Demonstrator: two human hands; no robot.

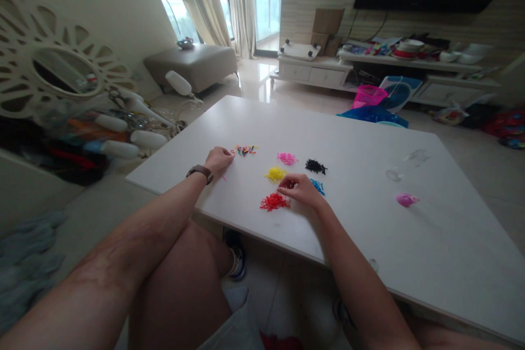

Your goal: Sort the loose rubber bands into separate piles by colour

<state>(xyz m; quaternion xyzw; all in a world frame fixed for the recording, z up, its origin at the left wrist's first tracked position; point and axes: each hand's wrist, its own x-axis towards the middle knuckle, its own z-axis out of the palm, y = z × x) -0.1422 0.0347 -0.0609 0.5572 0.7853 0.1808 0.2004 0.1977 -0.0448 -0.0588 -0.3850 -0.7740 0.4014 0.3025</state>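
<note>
My left hand (pixel 219 161), with a dark watch on the wrist, is closed in a pinch beside a small mixed-colour pile (pixel 246 150); a small pink piece shows at its fingertips. My right hand (pixel 296 187) has its fingers pressed together just above the red pile (pixel 274 202); what they hold, if anything, is too small to make out. Around it lie a yellow pile (pixel 274 175), a pink pile (pixel 287 159), a black pile (pixel 315 166) and a blue pile (pixel 318 186), partly hidden by my right hand. One pink piece (pixel 224 179) lies below my left hand.
On the right of the white table (pixel 353 229) are a clear container (pixel 394 175) lying on its side and a pink-purple object (pixel 407 199). A clear small item (pixel 373 264) sits near the front edge. Past the far edge stands a pink basket (pixel 369 96).
</note>
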